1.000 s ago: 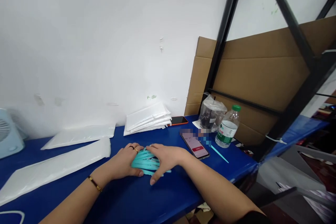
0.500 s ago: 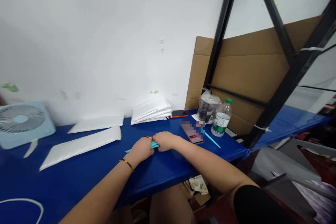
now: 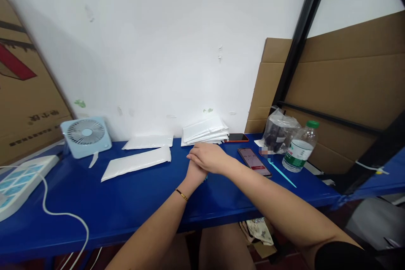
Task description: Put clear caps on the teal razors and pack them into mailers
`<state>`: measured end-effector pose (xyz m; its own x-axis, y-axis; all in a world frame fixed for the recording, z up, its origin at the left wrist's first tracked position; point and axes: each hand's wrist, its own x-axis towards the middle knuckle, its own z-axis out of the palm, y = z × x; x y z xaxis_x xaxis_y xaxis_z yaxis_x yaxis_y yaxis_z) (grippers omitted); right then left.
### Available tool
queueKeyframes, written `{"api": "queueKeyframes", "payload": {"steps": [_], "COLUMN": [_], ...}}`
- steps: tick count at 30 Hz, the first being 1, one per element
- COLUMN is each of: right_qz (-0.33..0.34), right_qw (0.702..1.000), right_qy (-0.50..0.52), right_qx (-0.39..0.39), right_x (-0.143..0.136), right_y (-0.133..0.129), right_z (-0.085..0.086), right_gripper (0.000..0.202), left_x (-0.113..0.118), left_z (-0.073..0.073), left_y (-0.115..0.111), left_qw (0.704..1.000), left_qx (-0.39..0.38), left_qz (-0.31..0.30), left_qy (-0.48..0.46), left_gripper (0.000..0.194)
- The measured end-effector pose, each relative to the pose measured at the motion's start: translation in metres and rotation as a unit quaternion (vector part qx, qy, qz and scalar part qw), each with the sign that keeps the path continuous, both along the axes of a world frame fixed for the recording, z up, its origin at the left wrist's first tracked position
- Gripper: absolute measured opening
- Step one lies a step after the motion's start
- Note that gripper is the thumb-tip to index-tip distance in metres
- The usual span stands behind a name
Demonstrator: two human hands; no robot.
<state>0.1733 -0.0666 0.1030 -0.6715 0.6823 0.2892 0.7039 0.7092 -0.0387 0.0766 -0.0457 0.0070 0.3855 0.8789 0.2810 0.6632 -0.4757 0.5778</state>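
Observation:
My right hand (image 3: 210, 157) lies over my left hand (image 3: 195, 173) above the blue table, its fingers curled across the left hand's back. A bit of turquoise strips (image 3: 205, 177) shows below the hands; the rest of the bundle is hidden inside the grip of my left hand. The left hand's own fingers are mostly covered. To the right, one loose turquoise pointed strip (image 3: 284, 175) lies on the table near a phone (image 3: 254, 162) with a lit screen. Behind the hands rests a stack of white packets (image 3: 204, 130).
Two white packets, one nearer (image 3: 136, 163) and one farther (image 3: 147, 141), lie left of the hands. Beyond them stand a light blue fan (image 3: 87, 133) and a power strip (image 3: 25, 183). A water bottle (image 3: 299, 152), a bagged dark object (image 3: 278, 133) and an orange-edged phone (image 3: 238, 137) occupy the right side.
The view has swung left, bringing in the power strip and a printed carton. My right hand has shifted from beside the left hand to on top of it, covering most of the turquoise strips.

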Motion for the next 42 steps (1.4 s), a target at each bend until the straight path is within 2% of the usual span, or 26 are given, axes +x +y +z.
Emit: {"api": "queueKeyframes", "payload": {"steps": [3, 6, 9, 11, 12, 13, 15, 16, 18, 19, 20, 22, 23, 24, 26, 27, 28, 29, 30, 31, 33, 34, 36, 38, 40, 42], "right_qz": [0.01, -0.019, -0.012, 0.002, -0.007, -0.027, -0.081, -0.1, -0.111, -0.112, -0.115, -0.107, -0.091, -0.063, 0.002, 0.025, 0.037, 0.045, 0.048, 0.046, 0.032, 0.021, -0.002, -0.017, -0.019, -0.014], "right_qw": [0.993, 0.959, 0.879, 0.829, 0.831, 0.856, 0.938, 0.967, 0.988, 0.989, 0.989, 0.982, 0.962, 0.92, 0.773, 0.697, 0.634, 0.588, 0.558, 0.545, 0.56, 0.58, 0.624, 0.657, 0.679, 0.707], "right_qy": [0.076, 0.17, 0.164, 0.122, 0.098, 0.073, 0.009, -0.027, -0.08, -0.088, -0.083, -0.046, -0.016, 0.02, 0.1, 0.143, 0.18, 0.212, 0.242, 0.268, 0.312, 0.324, 0.325, 0.313, 0.304, 0.296], "right_qx": [-0.09, -0.225, -0.448, -0.546, -0.547, -0.51, -0.337, -0.232, -0.073, -0.035, -0.032, -0.146, -0.256, -0.386, -0.626, -0.702, -0.752, -0.779, -0.792, -0.793, -0.767, -0.747, -0.71, -0.685, -0.668, -0.642], "right_x": [0.018, 0.044, 0.056, 0.053, 0.05, 0.045, 0.036, 0.033, 0.028, 0.028, 0.029, 0.034, 0.037, 0.04, 0.042, 0.042, 0.04, 0.037, 0.034, 0.031, 0.028, 0.03, 0.037, 0.048, 0.058, 0.064], "right_y": [0.004, 0.012, 0.016, 0.016, 0.015, 0.013, 0.006, 0.002, -0.006, -0.009, -0.011, -0.011, -0.01, -0.008, -0.004, -0.004, -0.004, -0.005, -0.007, -0.009, -0.011, -0.011, -0.009, -0.004, -0.001, 0.0], "right_z": [-0.009, -0.013, -0.028, -0.04, -0.045, -0.048, -0.049, -0.047, -0.041, -0.038, -0.036, -0.034, -0.035, -0.038, -0.047, -0.053, -0.059, -0.065, -0.07, -0.074, -0.078, -0.079, -0.08, -0.08, -0.08, -0.079], "right_gripper": [0.04, 0.039, 0.04, 0.033, 0.028, 0.023, 0.019, 0.02, 0.025, 0.026, 0.026, 0.025, 0.027, 0.03, 0.033, 0.034, 0.036, 0.036, 0.036, 0.034, 0.03, 0.029, 0.03, 0.031, 0.03, 0.028], "left_x": [-0.008, -0.016, -0.018, -0.016, -0.016, -0.016, -0.019, -0.022, -0.027, -0.03, -0.032, -0.033, -0.032, -0.031, -0.03, -0.029, -0.03, -0.031, -0.033, -0.037, -0.051, -0.061, -0.089, -0.121, -0.15, -0.17], "left_z": [-0.005, 0.001, 0.016, 0.026, 0.031, 0.035, 0.042, 0.045, 0.05, 0.051, 0.052, 0.052, 0.051, 0.05, 0.046, 0.045, 0.044, 0.043, 0.044, 0.044, 0.044, 0.043, 0.037, 0.027, 0.017, 0.015], "left_y": [-0.003, -0.007, -0.011, -0.015, -0.017, -0.018, -0.021, -0.021, -0.021, -0.021, -0.022, -0.024, -0.025, -0.027, -0.029, -0.029, -0.028, -0.027, -0.025, -0.023, -0.016, -0.011, 0.0, 0.011, 0.02, 0.025], "left_qw": [0.998, 0.992, 0.984, 0.969, 0.958, 0.947, 0.934, 0.932, 0.93, 0.93, 0.928, 0.919, 0.91, 0.898, 0.873, 0.861, 0.852, 0.844, 0.839, 0.838, 0.856, 0.874, 0.909, 0.913, 0.901, 0.903], "left_qx": [0.025, 0.056, 0.088, 0.125, 0.143, 0.153, 0.145, 0.133, 0.099, 0.09, 0.095, 0.145, 0.19, 0.24, 0.322, 0.353, 0.376, 0.392, 0.4, 0.401, 0.388, 0.371, 0.308, 0.192, 0.053, 0.022], "left_qz": [0.012, 0.013, -0.005, -0.033, -0.043, -0.039, -0.005, 0.015, 0.027, 0.022, 0.016, -0.003, -0.021, -0.043, -0.094, -0.115, -0.132, -0.147, -0.162, -0.172, -0.144, -0.098, 0.061, 0.206, 0.264, 0.259], "left_qy": [0.052, 0.109, 0.152, 0.21, 0.246, 0.28, 0.326, 0.337, 0.352, 0.357, 0.36, 0.367, 0.368, 0.366, 0.355, 0.347, 0.34, 0.335, 0.331, 0.328, 0.311, 0.299, 0.273, 0.296, 0.34, 0.343], "left_gripper": [0.019, 0.022, 0.023, 0.023, 0.024, 0.026, 0.03, 0.03, 0.024, 0.02, 0.018, 0.015, 0.013, 0.011, 0.012, 0.014, 0.016, 0.018, 0.019, 0.02, 0.018, 0.021, 0.052, 0.076, 0.055, 0.033]}}
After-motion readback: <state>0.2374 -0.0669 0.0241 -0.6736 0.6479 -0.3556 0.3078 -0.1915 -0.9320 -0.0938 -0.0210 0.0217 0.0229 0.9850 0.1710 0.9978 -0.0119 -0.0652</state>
